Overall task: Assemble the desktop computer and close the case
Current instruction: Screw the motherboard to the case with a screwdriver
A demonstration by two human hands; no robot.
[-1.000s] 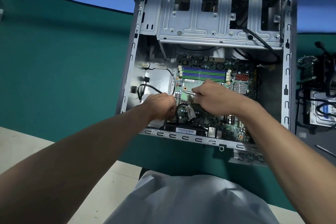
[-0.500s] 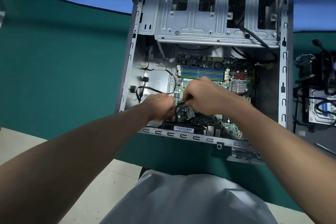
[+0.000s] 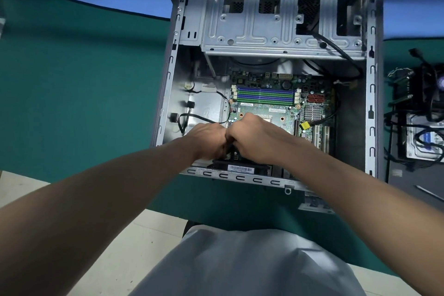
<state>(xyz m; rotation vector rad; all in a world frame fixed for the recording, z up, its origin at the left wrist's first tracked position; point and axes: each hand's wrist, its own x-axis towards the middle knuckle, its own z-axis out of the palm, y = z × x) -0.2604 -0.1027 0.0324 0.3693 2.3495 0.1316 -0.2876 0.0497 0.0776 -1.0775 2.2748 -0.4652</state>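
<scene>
Where left hand meets right hand: curled, contents hidden
Blocked: motherboard, 6 o'clock edge
3 o'clock: hard drive

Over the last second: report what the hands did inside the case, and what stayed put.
The right hand slid left and nearer the person, off the middle of the motherboard, until it met the left hand at the board's near-left corner; the silvery piece it showed is now out of sight. Left hand and computer case stayed put.
</scene>
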